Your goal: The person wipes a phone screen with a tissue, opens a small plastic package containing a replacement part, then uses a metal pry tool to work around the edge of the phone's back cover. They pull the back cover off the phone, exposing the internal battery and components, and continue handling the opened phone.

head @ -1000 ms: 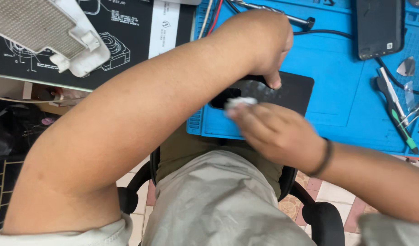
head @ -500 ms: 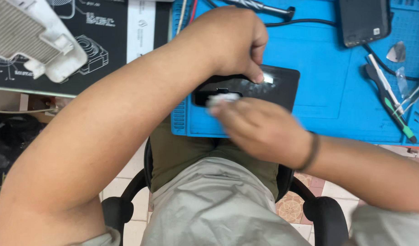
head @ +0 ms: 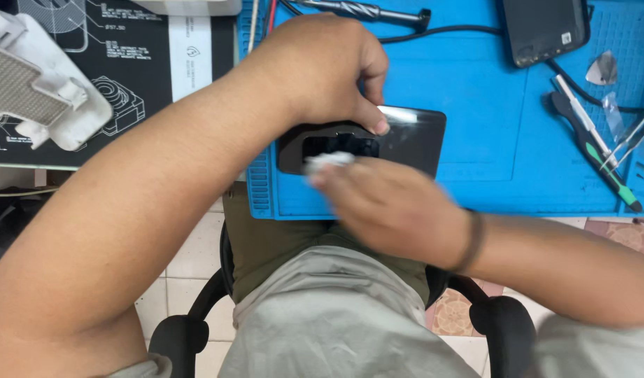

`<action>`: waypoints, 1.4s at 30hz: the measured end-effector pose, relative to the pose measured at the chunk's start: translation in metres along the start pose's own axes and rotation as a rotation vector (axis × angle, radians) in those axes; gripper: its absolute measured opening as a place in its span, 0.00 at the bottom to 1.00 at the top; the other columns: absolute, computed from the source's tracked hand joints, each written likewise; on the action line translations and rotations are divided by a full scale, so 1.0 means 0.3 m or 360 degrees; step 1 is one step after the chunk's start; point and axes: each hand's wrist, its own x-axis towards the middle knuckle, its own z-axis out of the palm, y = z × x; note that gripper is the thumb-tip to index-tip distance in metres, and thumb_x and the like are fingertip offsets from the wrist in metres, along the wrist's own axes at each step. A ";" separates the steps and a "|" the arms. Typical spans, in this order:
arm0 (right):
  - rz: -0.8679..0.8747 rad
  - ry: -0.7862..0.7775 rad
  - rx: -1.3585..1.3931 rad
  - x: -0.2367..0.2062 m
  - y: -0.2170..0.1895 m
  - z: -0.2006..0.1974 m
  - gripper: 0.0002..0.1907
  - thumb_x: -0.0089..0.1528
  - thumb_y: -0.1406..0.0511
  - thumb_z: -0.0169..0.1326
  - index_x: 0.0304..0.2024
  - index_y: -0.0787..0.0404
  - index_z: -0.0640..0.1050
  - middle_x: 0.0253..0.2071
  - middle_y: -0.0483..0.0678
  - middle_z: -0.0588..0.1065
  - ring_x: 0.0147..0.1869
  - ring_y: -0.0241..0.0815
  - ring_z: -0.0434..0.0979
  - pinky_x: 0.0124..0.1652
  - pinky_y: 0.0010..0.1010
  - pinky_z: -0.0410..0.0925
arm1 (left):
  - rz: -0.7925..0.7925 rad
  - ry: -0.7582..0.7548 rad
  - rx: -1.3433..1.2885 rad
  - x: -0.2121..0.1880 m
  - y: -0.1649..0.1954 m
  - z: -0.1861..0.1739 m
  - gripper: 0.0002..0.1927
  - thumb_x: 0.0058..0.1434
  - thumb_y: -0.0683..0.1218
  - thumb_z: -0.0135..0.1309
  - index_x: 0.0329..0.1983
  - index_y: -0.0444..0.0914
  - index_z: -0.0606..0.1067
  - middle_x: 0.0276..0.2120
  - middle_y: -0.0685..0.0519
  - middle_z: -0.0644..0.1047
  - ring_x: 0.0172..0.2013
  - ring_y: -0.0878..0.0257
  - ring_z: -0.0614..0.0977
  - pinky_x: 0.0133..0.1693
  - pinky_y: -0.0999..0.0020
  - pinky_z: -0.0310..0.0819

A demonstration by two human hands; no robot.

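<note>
A black phone [head: 406, 136] lies back-up on the blue work mat [head: 490, 119], camera end to the left. My left hand [head: 322, 66] reaches over from the left and pins the phone down, thumb pressed on its back. My right hand [head: 392, 206] comes from the right and pinches a small white wad of cloth or tissue [head: 329, 161] against the phone's lower edge near the camera block. Part of the phone is hidden under both hands.
A second dark phone [head: 544, 28] with a cable lies at the mat's top right. Tweezers, a green-tipped tool [head: 602, 164] and a pick [head: 603, 68] lie at the right. A drill bit [head: 364, 10] sits at the top. A white plastic part [head: 35, 84] rests on a black mat [head: 126, 105] at left.
My right hand has slid the white wad leftward along the phone, while my left hand keeps holding the phone. The view has shifted slightly.
</note>
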 end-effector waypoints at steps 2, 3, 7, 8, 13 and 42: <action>-0.0044 0.0038 0.0031 0.064 -0.005 0.037 0.26 0.61 0.66 0.57 0.61 0.71 0.75 0.50 0.49 0.72 0.57 0.44 0.75 0.54 0.35 0.72 | -0.0002 -0.0029 0.0003 0.004 0.000 -0.016 0.17 0.43 0.60 0.74 0.29 0.49 0.83 0.30 0.58 0.83 0.35 0.58 0.84 0.37 0.59 0.76; -0.0043 0.0041 0.0072 0.072 -0.003 0.040 0.26 0.61 0.66 0.57 0.61 0.72 0.75 0.50 0.49 0.72 0.56 0.44 0.74 0.54 0.35 0.72 | -0.0030 -0.0047 0.0040 0.006 -0.002 -0.021 0.16 0.44 0.60 0.74 0.29 0.49 0.83 0.30 0.58 0.83 0.35 0.58 0.84 0.37 0.59 0.76; 0.0028 -0.0059 0.0048 -0.091 0.055 -0.080 0.26 0.58 0.69 0.57 0.60 0.67 0.76 0.56 0.50 0.74 0.54 0.45 0.76 0.51 0.36 0.73 | 0.0028 0.0006 0.0036 0.008 -0.015 -0.011 0.16 0.43 0.61 0.74 0.29 0.50 0.84 0.30 0.57 0.83 0.35 0.57 0.84 0.37 0.57 0.75; 0.0055 -0.0139 0.0003 -0.145 0.066 -0.120 0.27 0.55 0.70 0.58 0.59 0.65 0.77 0.58 0.50 0.74 0.52 0.46 0.77 0.49 0.37 0.73 | 0.0070 0.0040 0.0024 0.002 -0.022 -0.008 0.17 0.43 0.61 0.74 0.29 0.50 0.84 0.30 0.57 0.83 0.35 0.56 0.83 0.36 0.56 0.75; 0.0114 -0.0198 -0.0129 -0.173 0.046 -0.144 0.25 0.55 0.71 0.59 0.56 0.64 0.79 0.53 0.50 0.76 0.50 0.44 0.78 0.48 0.36 0.74 | 0.0089 0.0043 0.0125 0.009 -0.030 0.001 0.17 0.44 0.62 0.74 0.30 0.50 0.84 0.29 0.55 0.82 0.35 0.55 0.83 0.36 0.55 0.74; 0.1587 0.0602 0.0007 -0.113 -0.179 0.028 0.23 0.63 0.79 0.53 0.61 0.65 0.77 0.47 0.52 0.78 0.47 0.52 0.77 0.48 0.41 0.67 | 0.0232 0.0615 0.0227 -0.383 0.224 0.255 0.42 0.47 0.59 0.68 0.62 0.33 0.72 0.62 0.31 0.67 0.59 0.36 0.69 0.60 0.39 0.63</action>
